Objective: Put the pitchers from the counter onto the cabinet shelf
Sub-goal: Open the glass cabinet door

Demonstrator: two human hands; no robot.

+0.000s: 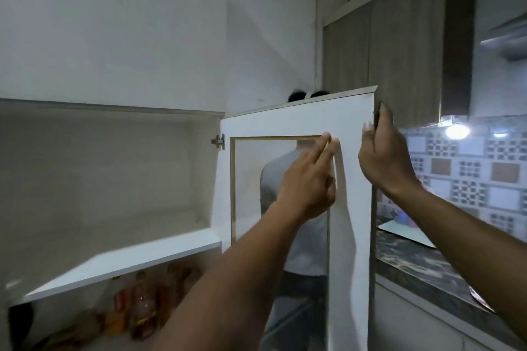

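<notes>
The white cabinet door point(353, 157) with a glass panel stands swung open in front of me. My right hand point(382, 157) grips its outer edge near the top corner. My left hand point(308, 179) rests flat on the door's inner face, fingers stretched toward the panel's upper corner and holding nothing. To the left, the open cabinet shows a bare white shelf point(119, 265). No pitcher is in view. The dark stone counter point(422, 265) runs along the right, below the door's edge.
Bottles and packets point(142, 305) stand blurred on the level under the shelf. A person's reflection shows in the glass panel. Wood-grain upper cabinets point(399, 45) hang at the right, with patterned wall tiles and a bright lamp point(457, 131) beyond.
</notes>
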